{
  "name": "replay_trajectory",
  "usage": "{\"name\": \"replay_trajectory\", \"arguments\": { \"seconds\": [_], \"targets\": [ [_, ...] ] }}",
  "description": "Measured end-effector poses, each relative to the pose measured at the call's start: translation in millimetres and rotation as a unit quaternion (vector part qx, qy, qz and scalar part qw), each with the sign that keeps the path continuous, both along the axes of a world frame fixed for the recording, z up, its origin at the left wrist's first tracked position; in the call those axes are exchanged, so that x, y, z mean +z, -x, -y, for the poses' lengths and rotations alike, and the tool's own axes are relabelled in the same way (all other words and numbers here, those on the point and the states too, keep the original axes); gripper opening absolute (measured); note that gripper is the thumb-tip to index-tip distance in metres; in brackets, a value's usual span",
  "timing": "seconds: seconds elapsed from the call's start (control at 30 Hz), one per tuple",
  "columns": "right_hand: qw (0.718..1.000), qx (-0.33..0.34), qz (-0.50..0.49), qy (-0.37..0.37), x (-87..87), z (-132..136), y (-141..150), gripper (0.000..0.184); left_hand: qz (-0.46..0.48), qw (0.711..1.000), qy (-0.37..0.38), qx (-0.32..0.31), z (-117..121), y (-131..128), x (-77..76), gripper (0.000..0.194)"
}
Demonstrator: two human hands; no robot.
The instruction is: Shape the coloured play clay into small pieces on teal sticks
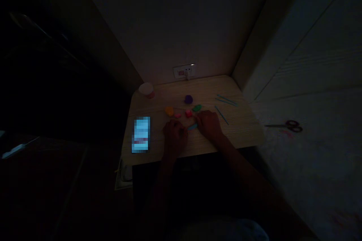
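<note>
A light blue strip, seemingly modelling clay, spans the gap between my two hands low over the small wooden table. Its left end meets the curled fingers of my left hand. My right hand has its fingers bent down and closed on the other end. Just beyond lie soft-looking lumps: an orange one, a small pink one, a red one, a green one and a purple one. Dim light hides the fingertips in part.
A lit phone lies left on the wooden table. A paper cup stands at the back left. Thin blue sticks lie to the right. Scissors rest on the pale surface beyond. A wall socket sits behind.
</note>
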State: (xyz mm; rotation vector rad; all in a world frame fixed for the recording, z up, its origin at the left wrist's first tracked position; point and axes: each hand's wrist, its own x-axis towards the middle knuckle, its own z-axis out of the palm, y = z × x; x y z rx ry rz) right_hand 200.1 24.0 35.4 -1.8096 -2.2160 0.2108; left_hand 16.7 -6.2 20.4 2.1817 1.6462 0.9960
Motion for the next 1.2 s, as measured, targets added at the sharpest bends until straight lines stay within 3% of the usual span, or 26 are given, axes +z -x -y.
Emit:
{"name": "replay_trajectory", "arguments": {
  "seconds": [0.77, 1.2],
  "targets": [
    [1.000, -0.006, 0.005, -0.027, -5.7, 7, 2, 0.037, -0.035, 0.999, -0.012, 0.018, 0, 0, -2.8, 0.012],
    [0.988, 0.064, -0.128, -0.062, -15.7, 7, -11, 0.026, -0.041, 0.999, 0.004, 0.028, 0, -1, 0.4, 0.011]
  ]
}}
